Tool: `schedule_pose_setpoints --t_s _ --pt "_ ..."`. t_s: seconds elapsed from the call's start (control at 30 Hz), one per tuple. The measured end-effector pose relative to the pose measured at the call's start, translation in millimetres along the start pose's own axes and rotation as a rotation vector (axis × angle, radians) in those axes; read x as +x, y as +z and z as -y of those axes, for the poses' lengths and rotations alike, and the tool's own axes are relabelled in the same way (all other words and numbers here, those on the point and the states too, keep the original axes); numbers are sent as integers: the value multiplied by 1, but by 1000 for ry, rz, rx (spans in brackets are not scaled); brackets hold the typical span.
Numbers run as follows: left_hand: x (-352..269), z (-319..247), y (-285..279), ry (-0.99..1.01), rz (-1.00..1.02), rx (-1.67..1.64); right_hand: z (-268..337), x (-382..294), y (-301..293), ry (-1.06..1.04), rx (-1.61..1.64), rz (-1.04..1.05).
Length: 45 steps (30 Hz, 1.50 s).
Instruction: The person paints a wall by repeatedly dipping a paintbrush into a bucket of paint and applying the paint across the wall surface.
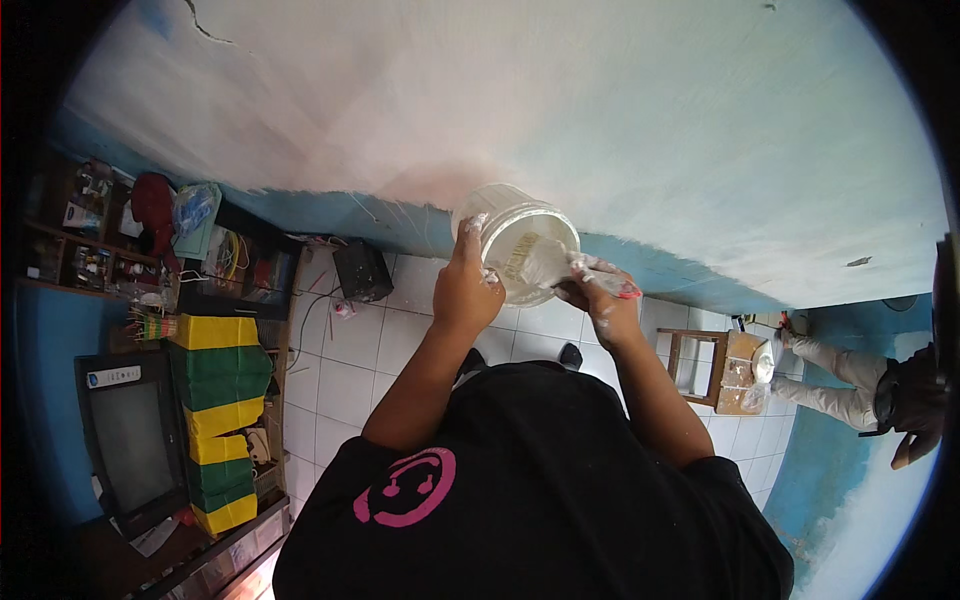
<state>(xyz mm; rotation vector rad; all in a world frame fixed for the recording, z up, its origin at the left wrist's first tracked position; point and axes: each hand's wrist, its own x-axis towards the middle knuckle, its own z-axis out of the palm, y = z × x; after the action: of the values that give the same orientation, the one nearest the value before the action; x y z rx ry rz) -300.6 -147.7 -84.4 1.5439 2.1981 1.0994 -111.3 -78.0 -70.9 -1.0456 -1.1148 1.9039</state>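
Note:
My left hand (469, 289) grips a translucent plastic bucket (491, 199) by its side, tilted so that its mouth faces me. White paint marks the fingers. My right hand (606, 296) holds a paintbrush (546, 262) with a red-tipped handle, its pale bristles inside the bucket's mouth. How much paint lies in the bucket is hard to tell. Just beyond the bucket rises a wall (540, 97), coated whitish over most of its height, with a bare blue band (330, 214) along the bottom.
A black box (363, 270) sits on the white tiled floor (405, 330) near the wall. Shelves, a television (139, 442) and a yellow-green cloth (221, 367) line the left. To the right are a wooden chair (739, 352) bearing a white container and another person (847, 367) by the blue wall.

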Motion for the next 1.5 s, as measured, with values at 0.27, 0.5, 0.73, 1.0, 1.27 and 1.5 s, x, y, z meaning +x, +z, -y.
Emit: schedule_pose_setpoints --t_s 0.27,0.5,0.73,1.0,1.27,1.5 --pt "2 -32 11 0 44 -20 -2 -14 -73 172 467 25" --pt "3 -38 33 -65 105 33 -1 -20 -113 138 713 34" --pt "-3 -52 53 -172 137 40 14 -17 -141 35 758 -47" --pt "-8 -67 54 -285 150 41 8 16 -159 -49 586 -332" --pt "-20 -44 42 -234 88 69 11 19 -128 -226 486 -330" --pt "-17 -41 22 -303 160 83 62 -1 -97 -618 100 -240"
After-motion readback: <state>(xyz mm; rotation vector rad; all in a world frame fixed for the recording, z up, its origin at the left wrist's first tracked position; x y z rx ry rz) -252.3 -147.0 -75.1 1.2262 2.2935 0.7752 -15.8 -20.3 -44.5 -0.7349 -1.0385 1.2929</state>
